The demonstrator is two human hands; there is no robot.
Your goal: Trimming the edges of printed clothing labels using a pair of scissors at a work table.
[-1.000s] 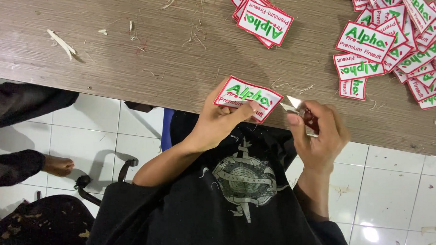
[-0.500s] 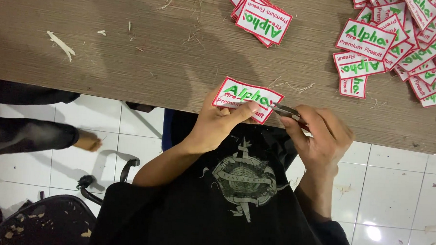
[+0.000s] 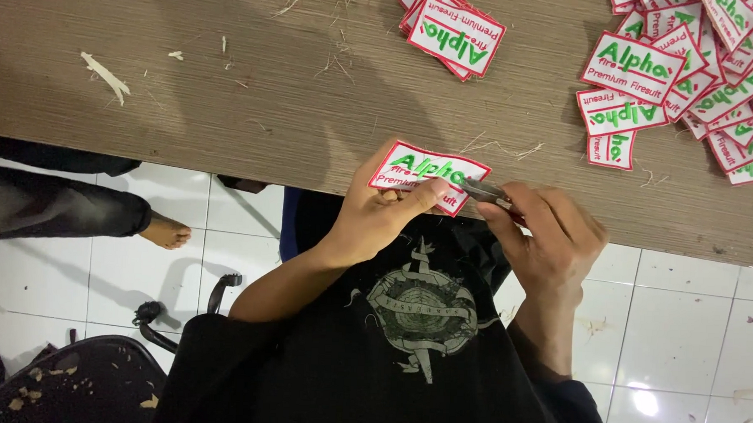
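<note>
Here, from the head camera, the left hand (image 3: pixel 376 224) pinches a white embroidered patch (image 3: pixel 426 175) at the near edge of the wooden table (image 3: pixel 189 96), while the right hand (image 3: pixel 551 234) is closed round small snips (image 3: pixel 482 190) whose blades meet the patch's right edge. A slip there would likely nick the red border or the left thumb just beside the blades.

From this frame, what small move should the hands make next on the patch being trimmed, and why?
Probably close the small metal snips in the right hand on the patch edge. Their tips sit at the right end of the white, red-bordered patch, which the left hand pinches flat over the table edge. Thread scraps lie nearby, suggesting trimming of loose ends.
</note>
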